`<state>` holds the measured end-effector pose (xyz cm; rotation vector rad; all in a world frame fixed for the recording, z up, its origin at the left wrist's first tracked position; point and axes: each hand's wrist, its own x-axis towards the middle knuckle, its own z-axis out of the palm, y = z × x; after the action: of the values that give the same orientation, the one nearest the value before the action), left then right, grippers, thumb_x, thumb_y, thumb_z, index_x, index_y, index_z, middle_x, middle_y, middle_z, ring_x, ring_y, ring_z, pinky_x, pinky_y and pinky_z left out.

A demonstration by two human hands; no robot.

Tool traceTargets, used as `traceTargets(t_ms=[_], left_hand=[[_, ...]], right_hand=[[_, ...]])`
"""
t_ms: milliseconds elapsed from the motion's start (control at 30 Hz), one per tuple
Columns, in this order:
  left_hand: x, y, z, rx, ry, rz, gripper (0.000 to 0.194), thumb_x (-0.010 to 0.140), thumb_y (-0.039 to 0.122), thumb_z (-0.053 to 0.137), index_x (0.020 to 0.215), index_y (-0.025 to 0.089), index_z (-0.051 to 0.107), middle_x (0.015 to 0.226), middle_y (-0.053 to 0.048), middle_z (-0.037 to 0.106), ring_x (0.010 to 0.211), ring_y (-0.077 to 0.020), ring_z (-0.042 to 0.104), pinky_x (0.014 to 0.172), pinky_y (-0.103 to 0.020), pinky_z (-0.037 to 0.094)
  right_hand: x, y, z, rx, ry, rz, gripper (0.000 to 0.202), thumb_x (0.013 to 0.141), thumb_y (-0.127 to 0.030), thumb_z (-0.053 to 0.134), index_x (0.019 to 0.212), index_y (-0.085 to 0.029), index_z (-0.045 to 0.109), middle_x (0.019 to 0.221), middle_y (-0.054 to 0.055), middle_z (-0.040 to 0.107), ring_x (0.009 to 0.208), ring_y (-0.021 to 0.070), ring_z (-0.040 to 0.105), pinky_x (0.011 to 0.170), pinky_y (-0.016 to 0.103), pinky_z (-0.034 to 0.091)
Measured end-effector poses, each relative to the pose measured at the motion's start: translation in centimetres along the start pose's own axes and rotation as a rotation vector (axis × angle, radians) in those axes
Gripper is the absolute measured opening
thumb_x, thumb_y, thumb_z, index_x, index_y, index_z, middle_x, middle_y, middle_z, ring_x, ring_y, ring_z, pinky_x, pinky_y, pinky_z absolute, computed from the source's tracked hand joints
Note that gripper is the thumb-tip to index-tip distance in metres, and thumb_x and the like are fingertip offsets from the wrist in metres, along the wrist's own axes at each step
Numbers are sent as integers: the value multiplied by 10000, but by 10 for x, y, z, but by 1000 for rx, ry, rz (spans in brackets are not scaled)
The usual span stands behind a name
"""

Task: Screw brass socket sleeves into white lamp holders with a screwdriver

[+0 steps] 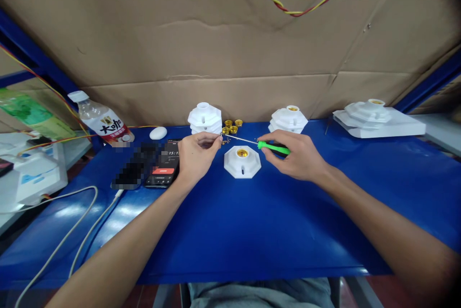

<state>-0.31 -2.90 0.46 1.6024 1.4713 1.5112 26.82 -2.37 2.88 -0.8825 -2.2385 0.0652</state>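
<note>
My right hand (297, 153) grips a screwdriver (273, 148) by its green and black handle, with the thin shaft pointing left. At the shaft's tip, the thumb and fingers of my left hand (199, 154) are pinched together; whatever they hold is too small to make out. Below the shaft, a white octagonal lamp holder (242, 168) rests on the blue table with a brass-coloured threaded socket in its middle. Behind my hands lie several brass-coloured screw shells (233, 129) and some tiny metal pieces (226, 141), perhaps screws.
Stacked white lamp holders stand at the back left (204, 115) and back right (288, 118). More sit on a white box (374, 125) farther right. Phones (162, 173), a charging cable (95, 224), a white oval object (158, 133) and a bottle (104, 123) occupy the left side.
</note>
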Motion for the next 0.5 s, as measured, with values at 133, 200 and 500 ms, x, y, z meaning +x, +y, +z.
traceTargets(t_ms=[133,200,500], left_hand=[[-1,0,1,-6,-8,11,154,861,324,817,886,174,844,852,-87,838,774,-246,805,782,-370,669],[-1,0,1,-4,-16,22,151,866,325,811,886,177,840,848,-74,839,762,-235,803,780,-359,672],[-2,-2,1,26,-14,62,129,875,314,796,885,190,831,847,-51,838,762,-222,802,747,-340,668]], right_hand=[[0,1,1,-12,4,-15,183,996,-254,647,1155,-218,730,1075,50,815,930,209,782,862,355,626],[0,2,1,-15,10,-32,180,995,-253,651,1155,-221,729,1062,49,815,913,206,782,847,348,625],[-1,3,2,-34,19,-51,175,1000,-250,660,1162,-231,725,1061,45,817,915,211,786,826,352,635]])
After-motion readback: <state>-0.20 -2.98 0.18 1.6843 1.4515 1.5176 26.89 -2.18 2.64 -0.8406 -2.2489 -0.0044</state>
